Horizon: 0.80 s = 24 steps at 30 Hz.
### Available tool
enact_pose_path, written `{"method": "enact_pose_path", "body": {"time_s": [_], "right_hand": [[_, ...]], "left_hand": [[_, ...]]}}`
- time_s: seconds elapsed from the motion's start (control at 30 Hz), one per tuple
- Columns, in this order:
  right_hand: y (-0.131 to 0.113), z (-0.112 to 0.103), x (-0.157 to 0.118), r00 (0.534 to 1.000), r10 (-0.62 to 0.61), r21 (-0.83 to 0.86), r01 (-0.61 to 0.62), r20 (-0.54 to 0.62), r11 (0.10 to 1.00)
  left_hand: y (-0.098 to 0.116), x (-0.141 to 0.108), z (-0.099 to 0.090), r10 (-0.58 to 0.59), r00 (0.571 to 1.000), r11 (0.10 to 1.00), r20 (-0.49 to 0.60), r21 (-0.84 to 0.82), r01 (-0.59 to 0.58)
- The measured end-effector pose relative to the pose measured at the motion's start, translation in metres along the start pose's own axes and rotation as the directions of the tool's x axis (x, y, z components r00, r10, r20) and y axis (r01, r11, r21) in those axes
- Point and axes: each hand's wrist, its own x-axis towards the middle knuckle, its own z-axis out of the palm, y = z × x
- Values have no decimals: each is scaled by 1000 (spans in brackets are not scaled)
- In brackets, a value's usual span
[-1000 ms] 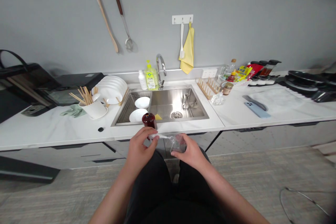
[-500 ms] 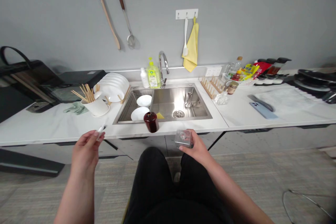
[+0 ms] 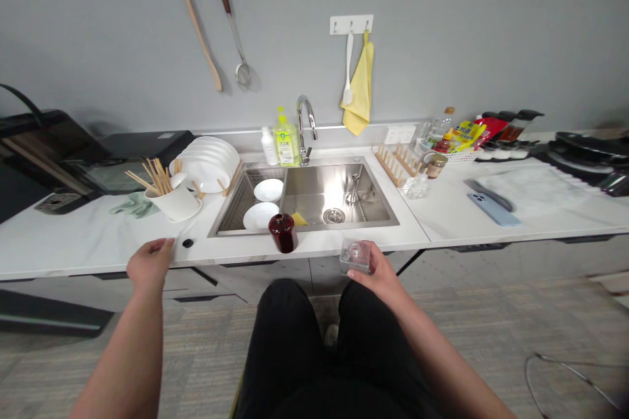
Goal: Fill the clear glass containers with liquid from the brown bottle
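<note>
Sitting at the white marble desk, with its steel sink straight ahead, I hold a clear square container clamped in my right hand, just off the desk's front edge. My left hand is empty and open, its fingers together at that edge. A dark red bottle stands upright between my hands, nearer the right, and a small black disc lies just beside my left fingertips.
</note>
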Motion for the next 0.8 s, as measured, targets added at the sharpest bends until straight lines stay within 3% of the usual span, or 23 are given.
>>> {"method": "enact_pose_path", "body": {"time_s": [0.13, 0.57, 0.8], "right_hand": [[2, -5, -1, 1000, 17, 21, -17, -9, 1000], [0, 2, -2, 999, 29, 42, -30, 25, 999], [4, 1, -4, 999, 27, 39, -28, 26, 999]], "left_hand": [[4, 1, 3, -138, 984, 990, 115, 44, 133], [21, -13, -15, -117, 983, 993, 144, 41, 113], [12, -15, -9, -70, 987, 997, 147, 26, 67]]}}
